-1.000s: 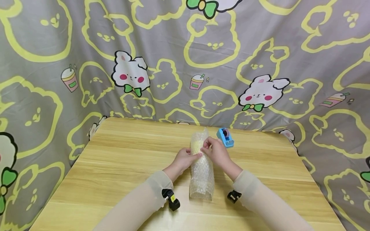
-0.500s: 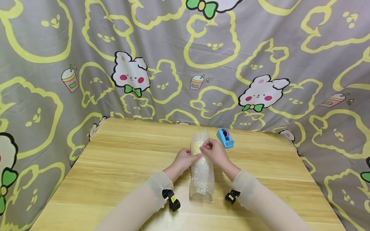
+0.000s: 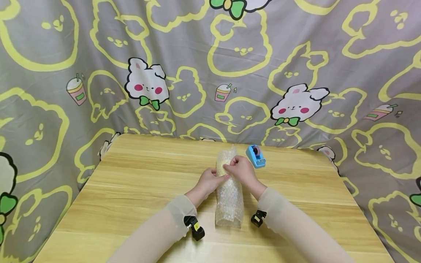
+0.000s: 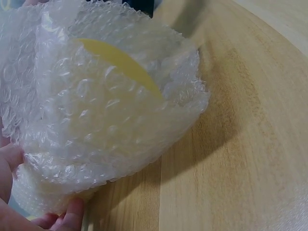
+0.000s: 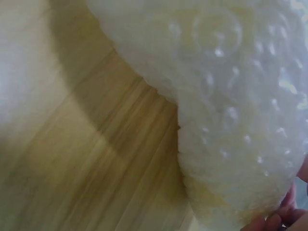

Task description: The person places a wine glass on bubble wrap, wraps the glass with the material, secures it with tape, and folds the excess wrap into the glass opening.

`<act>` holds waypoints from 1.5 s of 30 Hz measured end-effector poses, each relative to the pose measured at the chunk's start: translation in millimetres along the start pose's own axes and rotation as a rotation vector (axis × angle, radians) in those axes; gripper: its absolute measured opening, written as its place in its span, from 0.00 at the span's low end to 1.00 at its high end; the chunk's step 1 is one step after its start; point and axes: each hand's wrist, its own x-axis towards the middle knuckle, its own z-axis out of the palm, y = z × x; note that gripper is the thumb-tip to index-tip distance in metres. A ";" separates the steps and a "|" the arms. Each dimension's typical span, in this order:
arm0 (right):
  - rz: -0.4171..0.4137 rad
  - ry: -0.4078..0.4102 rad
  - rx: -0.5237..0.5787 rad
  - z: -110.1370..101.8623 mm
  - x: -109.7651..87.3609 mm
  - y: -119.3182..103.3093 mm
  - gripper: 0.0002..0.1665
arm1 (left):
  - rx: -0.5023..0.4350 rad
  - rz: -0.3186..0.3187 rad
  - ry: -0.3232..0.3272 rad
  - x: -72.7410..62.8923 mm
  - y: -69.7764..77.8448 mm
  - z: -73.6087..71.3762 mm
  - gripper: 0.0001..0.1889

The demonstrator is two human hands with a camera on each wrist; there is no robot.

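A long roll of clear bubble wrap [image 3: 229, 204] lies on the table, pointing away from me. Something yellow with a curved edge [image 4: 122, 60] shows inside its near end in the left wrist view; most of it is hidden by the wrap. My left hand [image 3: 207, 181] grips the roll from the left, thumb on top and fingers down its side. From the right, my right hand [image 3: 245, 171] has its fingers curled and the fingertips together on top of the wrap, just beyond the left thumb.
A blue tape dispenser [image 3: 257, 157] with a roll of tape stands behind the right hand. The wooden table [image 3: 138, 175] ends at a grey patterned curtain [image 3: 194, 54] at the back and sides. Black wrist cameras hang beneath both sleeves.
My right hand and forearm have shifted a little left, its fingertips moving further across the top of the wrap. The left hand and the roll stay in place.
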 end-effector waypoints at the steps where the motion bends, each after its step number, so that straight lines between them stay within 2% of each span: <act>1: 0.006 0.001 -0.011 0.5 0.6 -0.7 0.20 | 0.006 -0.002 0.002 -0.1 0.0 0.0 0.34; 5: 0.018 0.001 -0.013 1.5 1.9 -1.6 0.22 | 0.017 0.000 0.002 -0.2 -0.4 -0.2 0.35; 9: 0.001 -0.023 0.056 1.2 3.8 4.5 0.21 | 0.006 -0.001 -0.001 0.2 -0.4 -0.6 0.35; 15: -0.096 -0.118 0.192 -8.8 3.3 14.8 0.12 | -0.014 0.005 -0.012 1.6 -0.3 0.0 0.33; 19: -0.169 -0.174 0.219 -14.4 1.7 20.0 0.08 | -0.030 0.003 -0.020 1.4 -0.5 -0.3 0.34; 23: -0.203 -0.207 0.246 -16.7 -0.2 25.0 0.07 | -0.033 -0.006 -0.028 0.8 -0.7 -1.1 0.35; 33: -0.206 -0.219 0.230 -19.9 -5.5 35.6 0.07 | -0.007 -0.007 -0.032 -0.4 -0.8 -1.7 0.36; 40: -0.264 -0.207 0.269 -22.0 -10.1 41.6 0.12 | 0.003 -0.007 -0.026 0.7 -1.6 -1.8 0.37; 45: -0.221 -0.158 0.279 -22.6 -14.6 42.9 0.12 | 0.005 0.003 -0.027 0.8 -3.3 -1.5 0.38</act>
